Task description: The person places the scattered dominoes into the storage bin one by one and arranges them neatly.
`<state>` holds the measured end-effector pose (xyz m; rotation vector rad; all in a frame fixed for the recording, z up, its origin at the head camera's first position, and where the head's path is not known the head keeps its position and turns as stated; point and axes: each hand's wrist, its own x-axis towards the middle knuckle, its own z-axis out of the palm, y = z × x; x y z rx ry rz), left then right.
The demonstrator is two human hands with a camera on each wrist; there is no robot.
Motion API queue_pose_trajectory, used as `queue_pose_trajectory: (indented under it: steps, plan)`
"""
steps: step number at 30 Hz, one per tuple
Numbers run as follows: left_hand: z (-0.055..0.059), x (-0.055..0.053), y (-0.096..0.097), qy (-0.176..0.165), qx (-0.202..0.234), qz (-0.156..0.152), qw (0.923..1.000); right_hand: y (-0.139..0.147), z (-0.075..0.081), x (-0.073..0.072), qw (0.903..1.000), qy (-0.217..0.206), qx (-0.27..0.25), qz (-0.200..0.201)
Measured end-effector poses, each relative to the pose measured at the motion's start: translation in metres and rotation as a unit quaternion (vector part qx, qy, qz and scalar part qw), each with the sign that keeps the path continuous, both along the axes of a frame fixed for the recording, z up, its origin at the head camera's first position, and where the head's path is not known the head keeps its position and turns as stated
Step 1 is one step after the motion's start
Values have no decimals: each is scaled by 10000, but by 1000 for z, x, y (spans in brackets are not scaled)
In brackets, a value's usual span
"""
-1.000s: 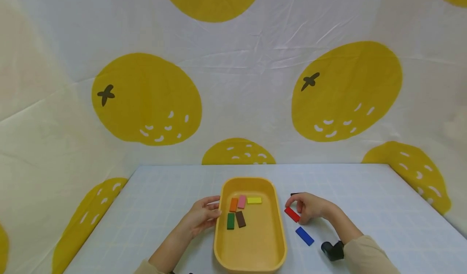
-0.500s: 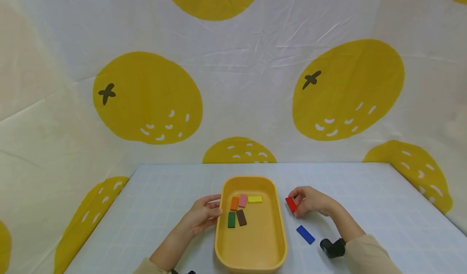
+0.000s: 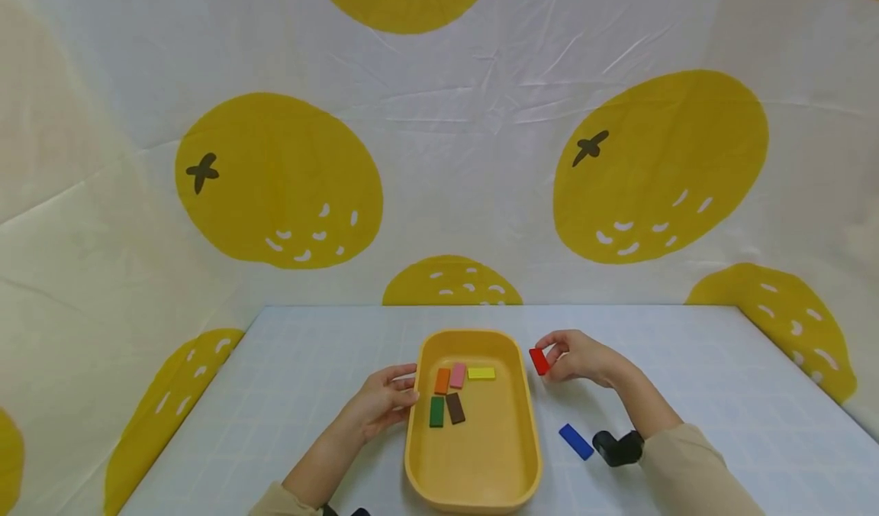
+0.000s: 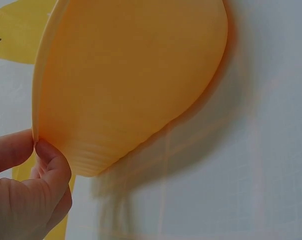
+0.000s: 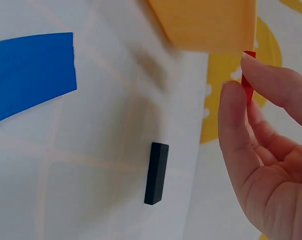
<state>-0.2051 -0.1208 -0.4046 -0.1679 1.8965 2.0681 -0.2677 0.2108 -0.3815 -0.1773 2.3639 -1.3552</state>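
My left hand (image 3: 379, 405) pinches the left rim of a yellow-orange tray (image 3: 491, 455), thumb and fingertip meeting at the edge in the left wrist view. Inside the tray lie small flat domino-like blocks: an orange block (image 3: 442, 382), a pink block (image 3: 457, 375), a yellow block (image 3: 481, 374), a green block (image 3: 436, 412) and a brown block (image 3: 455, 408). Just outside the tray's right rim, my right hand (image 3: 584, 359) holds a red block (image 3: 539, 362) above the table, between thumb and fingertips.
A blue block (image 3: 575, 442) lies on the table right of the tray. The right wrist view also has a black block (image 5: 156, 173) on the table, which the right hand hides in the head view. An orange-printed white cloth (image 3: 467, 157) hangs behind the table.
My right hand has taken up the red block from the table and carried it up, away from me and slightly left, near the tray's rim. The left hand stays at the tray.
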Motion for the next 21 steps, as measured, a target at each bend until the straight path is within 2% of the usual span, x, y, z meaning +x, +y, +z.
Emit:
queue_pose_trajectory:
  steps: [12,21]
  plan:
    - [0,1,-1,57,86,-18,9999,-19,19,-4,9997,214,-55,-101]
    - [-3,0,-2,162,314,-97,9993,-35,27,-7,9993,62,-376,43]
